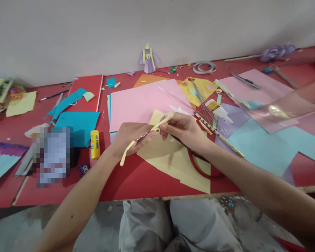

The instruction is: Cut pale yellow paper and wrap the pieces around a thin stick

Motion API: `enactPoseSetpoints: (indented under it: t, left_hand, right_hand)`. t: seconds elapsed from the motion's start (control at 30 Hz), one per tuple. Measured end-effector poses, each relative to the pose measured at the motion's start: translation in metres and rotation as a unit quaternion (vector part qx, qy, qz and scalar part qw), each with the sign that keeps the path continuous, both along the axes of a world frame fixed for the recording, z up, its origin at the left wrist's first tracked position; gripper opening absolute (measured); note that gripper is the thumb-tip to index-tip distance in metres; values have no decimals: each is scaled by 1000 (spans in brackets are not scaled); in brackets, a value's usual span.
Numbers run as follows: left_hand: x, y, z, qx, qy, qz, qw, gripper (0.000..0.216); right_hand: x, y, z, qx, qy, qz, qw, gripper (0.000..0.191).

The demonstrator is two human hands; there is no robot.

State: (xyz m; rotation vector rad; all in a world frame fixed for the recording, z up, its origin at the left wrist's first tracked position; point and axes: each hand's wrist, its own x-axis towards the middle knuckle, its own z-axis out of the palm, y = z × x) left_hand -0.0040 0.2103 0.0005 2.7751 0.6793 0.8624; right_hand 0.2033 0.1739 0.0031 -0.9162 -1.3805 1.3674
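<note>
Above the table, a thin pale-yellow paper strip (126, 154) stretches between both hands, with a dark, shiny thin piece (141, 137) along it that I cannot identify. My left hand (135, 138) is closed on the strip, one tail hanging below its fingers. Thumb and fingers of my right hand (182, 129) pinch the strip's upper end (165, 120). Beneath the hands lies a pale-yellow sheet (170, 162). Scissors with red handles (195, 168) rest on it under my right wrist, their blades mostly hidden.
A yellow glue stick (95, 144) stands left. Behind are pink paper (144, 101) and a small paper figure (148, 59) against the wall. To the right lie a white glue bottle (219, 110), a dotted pencil (220, 135), a craft knife (245, 81) and blue paper (262, 147).
</note>
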Motion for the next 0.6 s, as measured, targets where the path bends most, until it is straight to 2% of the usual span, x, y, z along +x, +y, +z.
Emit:
enactPoseSetpoints:
  t: [0.23, 0.6]
  left_hand:
    - [-1, 0, -1, -5, -8, 0, 1000, 26]
    - [-1, 1, 0, 4, 9, -3, 1000, 30]
  right_hand:
    - [1, 0, -2, 14, -13, 7, 1000, 30]
    - [0, 3, -1, 4, -17, 3, 1000, 33]
